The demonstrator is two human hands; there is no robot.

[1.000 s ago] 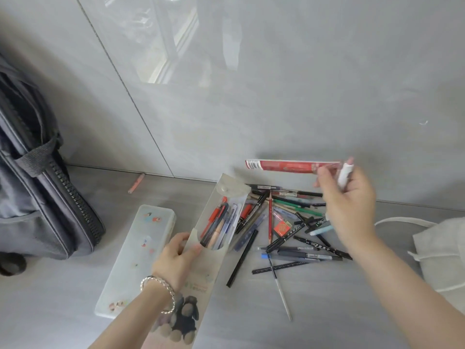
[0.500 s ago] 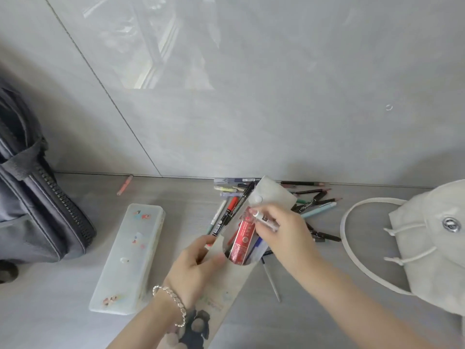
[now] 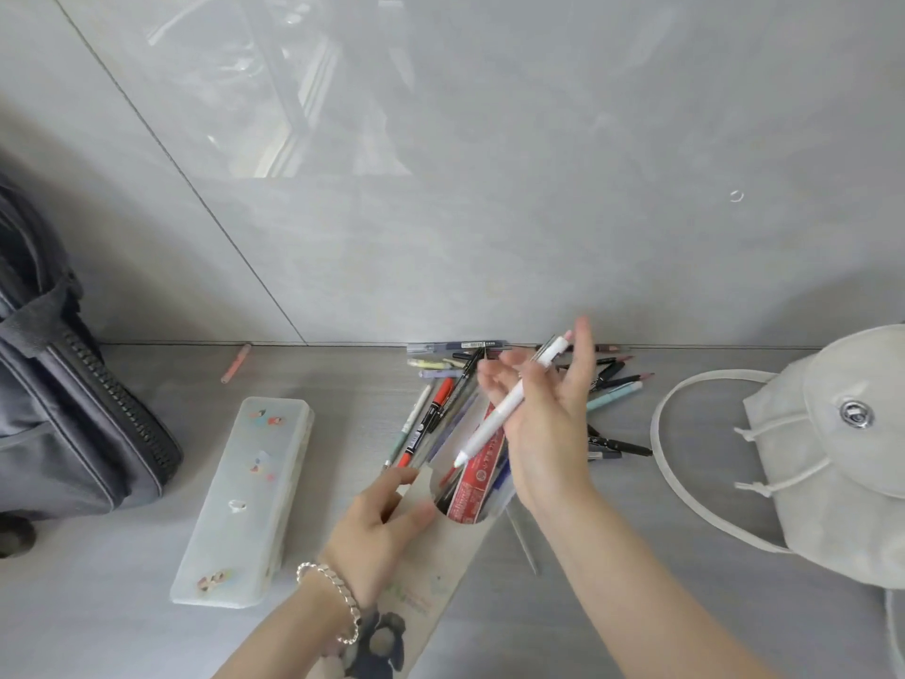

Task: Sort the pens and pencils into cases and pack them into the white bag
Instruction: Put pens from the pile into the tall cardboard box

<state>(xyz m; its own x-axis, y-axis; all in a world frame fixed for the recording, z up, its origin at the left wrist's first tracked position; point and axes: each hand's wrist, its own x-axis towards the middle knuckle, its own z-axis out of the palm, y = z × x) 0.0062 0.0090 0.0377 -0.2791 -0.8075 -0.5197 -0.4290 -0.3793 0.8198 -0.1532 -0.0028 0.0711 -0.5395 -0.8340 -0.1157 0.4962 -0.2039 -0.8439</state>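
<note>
My left hand (image 3: 387, 521) grips the open mouth of a beige cardboard pen case (image 3: 440, 570) that lies on the grey surface. A red packet (image 3: 477, 475) sticks out of that mouth among other pens. My right hand (image 3: 543, 414) hovers above the case and holds a white pen (image 3: 504, 409), tip pointing down toward the opening. A pile of loose pens and pencils (image 3: 440, 409) lies behind the case near the wall. A translucent plastic pencil case (image 3: 250, 497) lies shut to the left. The white bag (image 3: 842, 448) sits at the right.
A dark grey backpack (image 3: 63, 414) stands at the far left. A pink pen (image 3: 236, 363) lies alone by the wall. The grey wall (image 3: 465, 188) rises just behind the pile. The white bag's strap (image 3: 685, 492) loops over the surface.
My right hand brought the red packet down into the beige case, let it go, and lifted a little; it now holds only the white pen above the opening.
</note>
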